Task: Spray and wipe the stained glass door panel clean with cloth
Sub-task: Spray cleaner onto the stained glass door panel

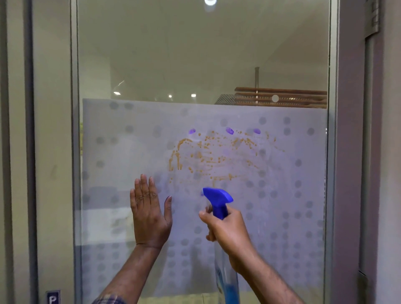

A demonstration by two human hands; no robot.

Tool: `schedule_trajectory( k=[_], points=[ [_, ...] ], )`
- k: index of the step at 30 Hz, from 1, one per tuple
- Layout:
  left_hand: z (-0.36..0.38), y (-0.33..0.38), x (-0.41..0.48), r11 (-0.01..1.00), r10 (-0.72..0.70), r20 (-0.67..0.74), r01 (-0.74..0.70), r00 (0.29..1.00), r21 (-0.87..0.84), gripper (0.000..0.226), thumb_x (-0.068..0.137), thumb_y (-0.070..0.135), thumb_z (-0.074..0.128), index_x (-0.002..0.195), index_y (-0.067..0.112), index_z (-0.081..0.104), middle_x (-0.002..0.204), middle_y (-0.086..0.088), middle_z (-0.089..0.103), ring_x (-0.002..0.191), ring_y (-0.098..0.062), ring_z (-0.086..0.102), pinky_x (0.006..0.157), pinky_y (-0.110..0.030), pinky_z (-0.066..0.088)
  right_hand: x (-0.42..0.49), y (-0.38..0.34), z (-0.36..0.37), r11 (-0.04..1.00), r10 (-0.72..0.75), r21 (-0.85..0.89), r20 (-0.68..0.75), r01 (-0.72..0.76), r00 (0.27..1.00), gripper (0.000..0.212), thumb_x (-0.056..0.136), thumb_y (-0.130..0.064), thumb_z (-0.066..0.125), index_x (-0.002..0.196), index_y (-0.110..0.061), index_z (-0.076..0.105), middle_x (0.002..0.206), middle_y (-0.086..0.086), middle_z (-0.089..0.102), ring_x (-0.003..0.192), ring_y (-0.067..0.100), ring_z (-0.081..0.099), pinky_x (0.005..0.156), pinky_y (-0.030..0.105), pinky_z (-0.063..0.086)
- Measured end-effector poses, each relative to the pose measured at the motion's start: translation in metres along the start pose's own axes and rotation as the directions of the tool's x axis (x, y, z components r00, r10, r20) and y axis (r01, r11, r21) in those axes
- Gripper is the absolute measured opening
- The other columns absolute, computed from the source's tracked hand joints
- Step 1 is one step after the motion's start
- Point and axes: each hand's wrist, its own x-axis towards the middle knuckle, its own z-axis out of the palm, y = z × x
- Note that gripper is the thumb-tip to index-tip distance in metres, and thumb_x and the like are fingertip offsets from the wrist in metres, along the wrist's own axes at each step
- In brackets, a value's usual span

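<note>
While the spray bottle is gripped by the right hand and aimed at the brown stain mid-panel, the glass door panel is steadied, it seems, by the flat, straight-fingered left hand.

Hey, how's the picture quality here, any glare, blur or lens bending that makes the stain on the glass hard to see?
Head view: a bright light flares at the top edge; small light spots show in the clear glass; the wide lens bows the door frame; the brown stain and spray bottle are fairly sharp; the frosted film hazes whatever lies behind it.
</note>
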Motion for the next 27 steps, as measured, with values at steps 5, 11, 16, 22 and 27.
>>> schedule_trajectory(
  k=[5,11,16,22,27],
  points=[
    [-0.009,0.003,0.002,0.999,-0.014,0.058,0.017,0.998,-0.042,0.071,0.107,0.043,0.037,0.159,-0.005,0.029,0.169,-0.024,0.025,0.159,-0.038,0.021,0.127,-0.057,0.025,-0.017,0.016,-0.019,0.999,0.032,0.024,-0.118,-0.029,0.993,0.008,0.090,-0.015,0.073,0.091,-0.008,0.068,0.060,-0.002,0.048,0.056,0.016,0.044,0.057,0.027,0.054],
    [-0.045,0.012,-0.001,0.951,0.038,0.055,-0.019,0.998,-0.309,0.066,0.105,0.036,0.044,0.156,-0.005,0.036,0.168,-0.022,0.029,0.159,-0.036,0.023,0.130,-0.052,0.021,-0.038,0.010,-0.031,0.996,-0.016,0.089,-0.142,0.029,0.990,0.007,0.089,-0.019,0.077,0.094,-0.017,0.073,0.060,-0.002,0.050,0.057,0.013,0.048,0.062,0.028,0.058],
    [-0.098,0.027,-0.042,0.774,0.140,0.211,0.026,0.967,-0.632,0.049,0.100,0.045,0.058,0.140,0.017,0.063,0.148,0.006,0.061,0.144,-0.018,0.051,0.118,-0.026,0.035,-0.059,0.004,-0.034,0.985,-0.060,0.160,-0.002,0.060,0.998,0.016,0.089,-0.023,0.080,0.102,-0.016,0.075,0.062,0.005,0.050,0.056,0.018,0.047,0.065,0.027,0.058],
    [-0.155,0.038,-0.065,0.489,0.417,0.852,0.713,0.316,-0.504,0.080,0.069,0.057,0.089,0.141,0.048,0.054,0.140,0.029,0.063,0.134,0.015,0.050,0.120,-0.020,0.039,-0.083,-0.007,-0.037,0.968,-0.119,0.243,0.224,0.062,0.967,0.025,0.084,-0.026,0.080,0.105,-0.013,0.075,0.060,0.005,0.048,0.056,0.019,0.045,0.064,0.034,0.052],
    [-0.200,0.062,-0.077,0.495,0.491,0.864,0.780,0.111,-0.382,0.074,0.076,0.027,0.092,0.142,0.032,0.059,0.143,0.012,0.066,0.138,-0.003,0.055,0.120,-0.031,0.043,-0.105,-0.014,-0.044,0.945,-0.148,0.326,0.413,0.006,0.899,0.038,0.082,-0.033,0.085,0.111,-0.011,0.073,0.062,0.000,0.048,0.053,0.017,0.045,0.064,0.033,0.053]
  ],
)
